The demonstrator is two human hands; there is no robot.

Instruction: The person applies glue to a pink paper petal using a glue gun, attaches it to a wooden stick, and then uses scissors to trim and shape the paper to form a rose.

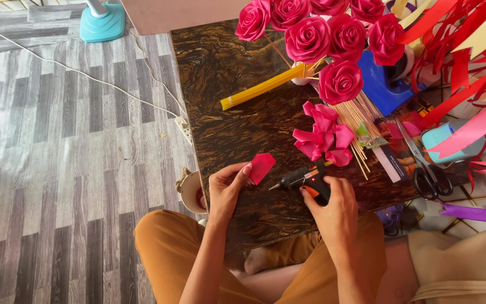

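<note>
My left hand (pixel 227 187) pinches a small pink folded ribbon petal (pixel 262 167) between thumb and fingers, just above the dark marbled board (pixel 232 107). My right hand (pixel 333 208) grips a black hot glue gun (pixel 305 179) with an orange trigger, its nozzle pointing left toward the petal, a short gap away. A pile of folded pink petals (pixel 324 135) lies on the board beyond the gun. Finished pink ribbon roses (pixel 322 34) on sticks stand at the far edge.
A bundle of wooden skewers (pixel 355 115), yellow glue sticks (pixel 262 87), a blue tape dispenser (pixel 383 84), black scissors (pixel 426 174) and red and pink ribbons (pixel 468 62) crowd the right. A white power strip (pixel 185 129) and cable lie on the grey floor; a small cup (pixel 192 192) sits by my knee.
</note>
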